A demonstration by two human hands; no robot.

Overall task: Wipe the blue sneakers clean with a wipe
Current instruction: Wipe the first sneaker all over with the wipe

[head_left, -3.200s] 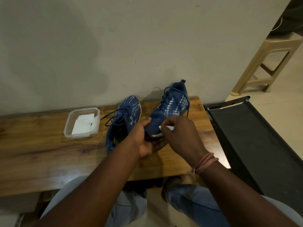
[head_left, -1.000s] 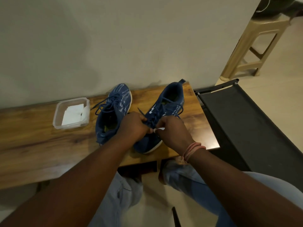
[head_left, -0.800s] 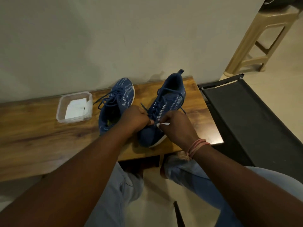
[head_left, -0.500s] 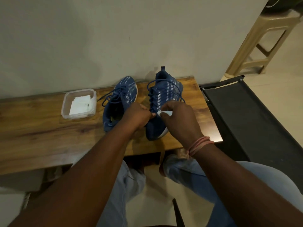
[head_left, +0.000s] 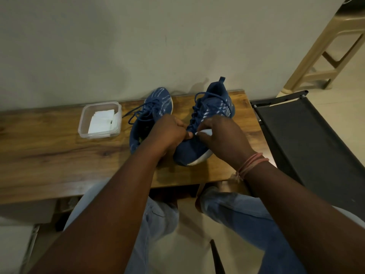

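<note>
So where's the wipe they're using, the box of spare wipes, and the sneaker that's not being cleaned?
wipe (head_left: 205, 132), head view, the white bit showing between the fingers.
box of spare wipes (head_left: 85, 118), head view, its clear left wall.
untouched sneaker (head_left: 160, 98), head view, its patterned toe.

Two blue sneakers (head_left: 205, 119); one wipe (head_left: 204, 132); one clear tub (head_left: 99, 119); one bench (head_left: 49, 155); one stool (head_left: 324, 48).
</note>
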